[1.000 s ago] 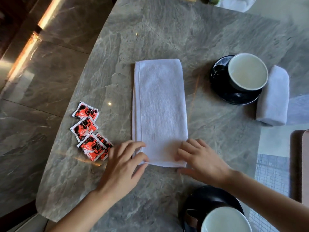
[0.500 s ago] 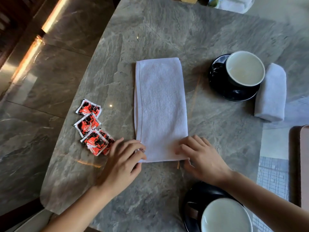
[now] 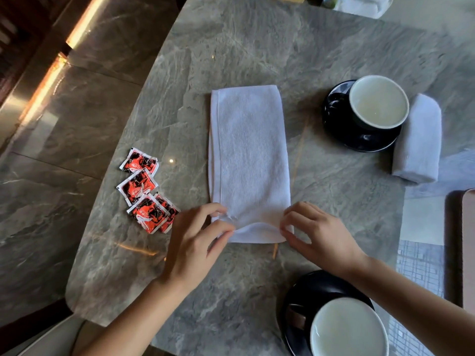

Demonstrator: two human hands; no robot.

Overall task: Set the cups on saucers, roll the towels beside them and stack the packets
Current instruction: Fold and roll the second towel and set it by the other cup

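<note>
**Grey marble worktop, both hands at the towel's near edge**

Veined grey stone forms the worktop (image 3: pixel 231 47), whose rounded left edge overhangs a polished tile floor (image 3: pixel 77 111) streaked with warm light. Both forearms reach in from the near edge. The left hand (image 3: pixel 195 242) is turned palm-down, with its thumb and forefinger pinching the near left corner of the flat white towel (image 3: pixel 249 155). The right hand (image 3: pixel 318 237) mirrors it, its fingers (image 3: pixel 298 209) curled and pinching the near right corner. Between the two hands the towel's near end is lifted off the stone and turned over on itself. The rest lies flat, running lengthwise toward the far edge at the middle of the worktop.

Four red and black packets (image 3: pixel 146 188) lie loose near the left edge, the two nearest overlapping. Toward the far right, a white-lined cup (image 3: pixel 379 102) sits on a black saucer (image 3: pixel 359 140), with a rolled towel (image 3: pixel 417 140) just beside it on the right. A second cup (image 3: pixel 348 330) stands on its own black saucer (image 3: pixel 303 294) at the near edge, below the right forearm.
</note>
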